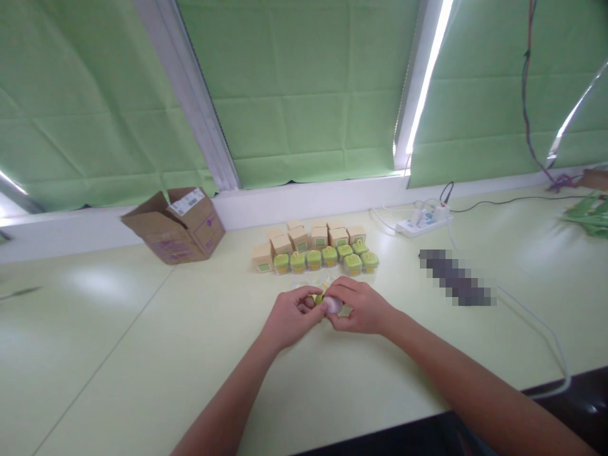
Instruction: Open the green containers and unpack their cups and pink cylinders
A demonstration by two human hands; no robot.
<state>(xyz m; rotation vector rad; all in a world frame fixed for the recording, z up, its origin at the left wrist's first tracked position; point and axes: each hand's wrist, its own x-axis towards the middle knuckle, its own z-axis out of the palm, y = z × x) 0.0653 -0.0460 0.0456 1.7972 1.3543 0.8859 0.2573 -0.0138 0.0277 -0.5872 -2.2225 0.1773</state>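
Two hands, your left hand [291, 315] and right hand [360, 306], grip one small jar [331, 304] at mid-table. Seven green-lidded jars [323, 259] stand finished-looking toward the far edge, before tan boxes [311, 237].

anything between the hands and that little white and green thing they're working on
Nothing visible. The left hand and right hand both already grip the small white and green item between their fingertips. The row of green-lidded jars and tan boxes stands behind, apart from the hands.
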